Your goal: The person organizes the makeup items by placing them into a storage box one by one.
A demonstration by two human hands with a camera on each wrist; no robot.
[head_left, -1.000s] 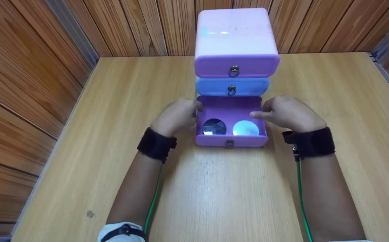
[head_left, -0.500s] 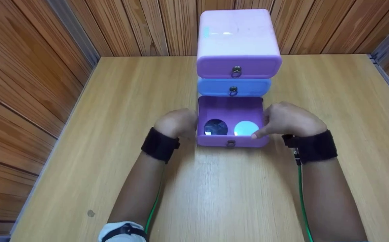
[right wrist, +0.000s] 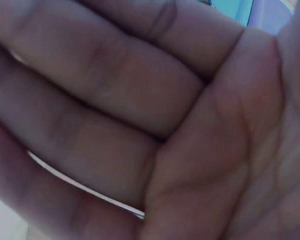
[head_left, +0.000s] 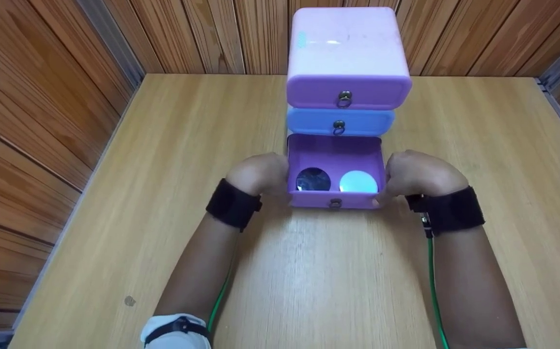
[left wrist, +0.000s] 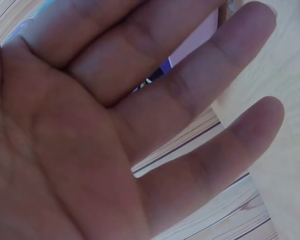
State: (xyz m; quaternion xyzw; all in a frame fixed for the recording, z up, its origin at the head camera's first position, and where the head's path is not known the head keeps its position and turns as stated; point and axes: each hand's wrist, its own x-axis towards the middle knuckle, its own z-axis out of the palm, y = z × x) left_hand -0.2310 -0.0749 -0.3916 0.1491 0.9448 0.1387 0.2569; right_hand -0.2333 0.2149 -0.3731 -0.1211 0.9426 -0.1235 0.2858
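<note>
A small cabinet [head_left: 348, 48] with a pale pink top stands at the back of the table. Its lowest purple drawer [head_left: 333, 152] is pulled out, with a dark round disc [head_left: 313, 179] and a shiny light-blue disc [head_left: 358, 182] lying flat inside near the front. My left hand [head_left: 260, 173] is against the drawer's left side; the left wrist view shows its fingers [left wrist: 190, 95] spread and nearly straight. On the opposite side, my right hand [head_left: 418, 173] has its thumb at the front right corner. Its fingers [right wrist: 90, 75] extend fairly straight in the right wrist view.
Above the pulled-out drawer, a blue drawer [head_left: 318, 121] and an upper purple drawer [head_left: 321, 92] are pushed in, each with a ring pull. Wooden panels [head_left: 212, 36] rise behind the table [head_left: 309, 281] and at its left. Green cables [head_left: 432, 281] run along both forearms.
Both hands have come down from over the drawer's side rims to its outer sides. My right thumb has moved from inside the drawer to its front corner. The discs stay put.
</note>
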